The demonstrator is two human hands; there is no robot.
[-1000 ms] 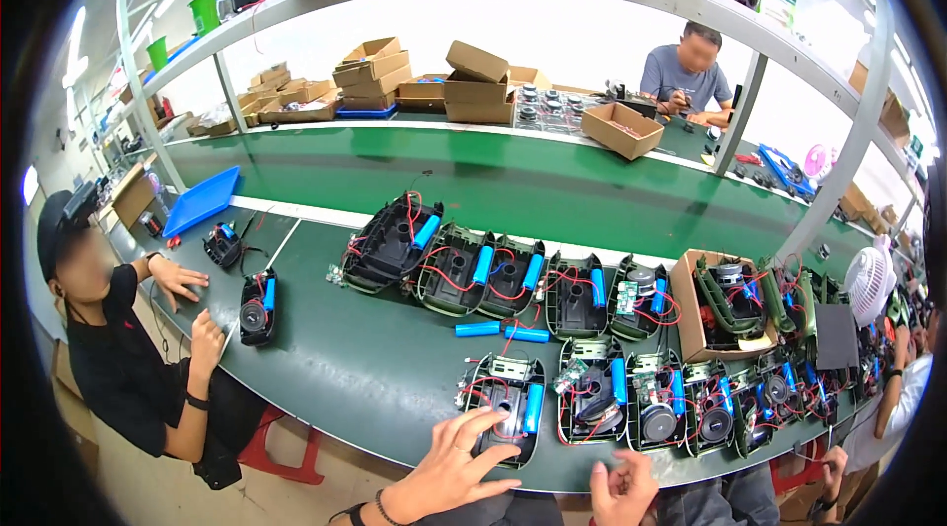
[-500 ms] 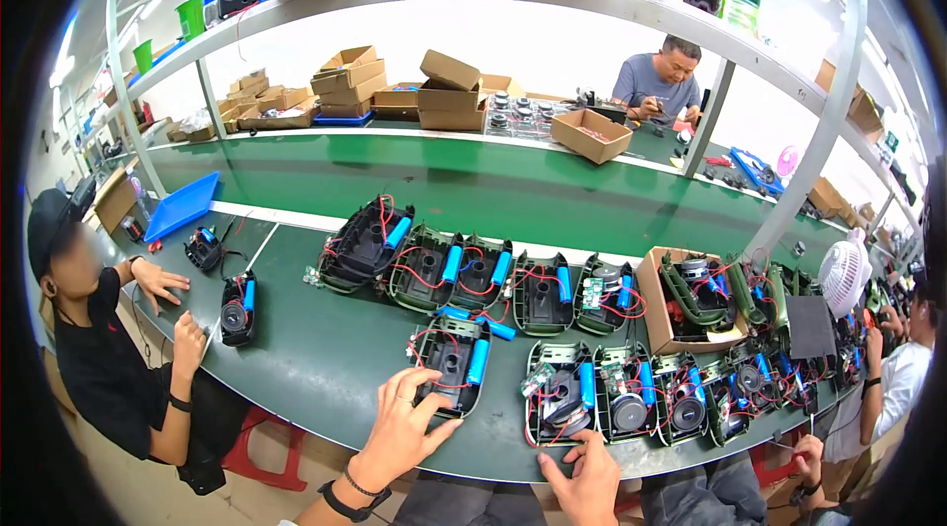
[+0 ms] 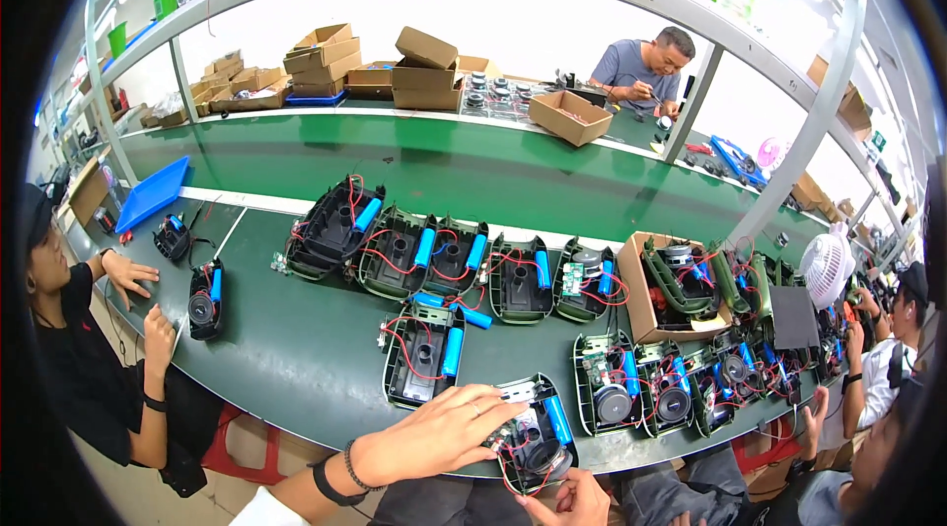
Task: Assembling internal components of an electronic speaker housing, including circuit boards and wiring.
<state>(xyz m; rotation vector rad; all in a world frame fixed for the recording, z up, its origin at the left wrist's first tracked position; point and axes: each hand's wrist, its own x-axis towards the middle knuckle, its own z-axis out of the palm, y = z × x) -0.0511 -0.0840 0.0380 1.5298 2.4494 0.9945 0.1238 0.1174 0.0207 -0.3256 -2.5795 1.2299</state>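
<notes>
Near the table's front edge an open speaker housing lies tilted, with a blue cylindrical cell, a round speaker driver and red wires in it. My left hand, coming across from the left, has its fingers closed on the housing's left side, by a small circuit board; its thumb is partly hidden. At the housing's near edge my right hand pinches the rim between thumb and fingers. Just up and left sits another open housing with a blue cell, which neither hand touches.
Several open housings stand in a row behind, and more to the right. A cardboard box holds housings. A co-worker sits left beside a small housing; others sit right. A green belt runs behind.
The housing with the driver has been drawn left and nearer, away from its row. My left hand has left the other housing and moved right onto this one. The view has shifted right.
</notes>
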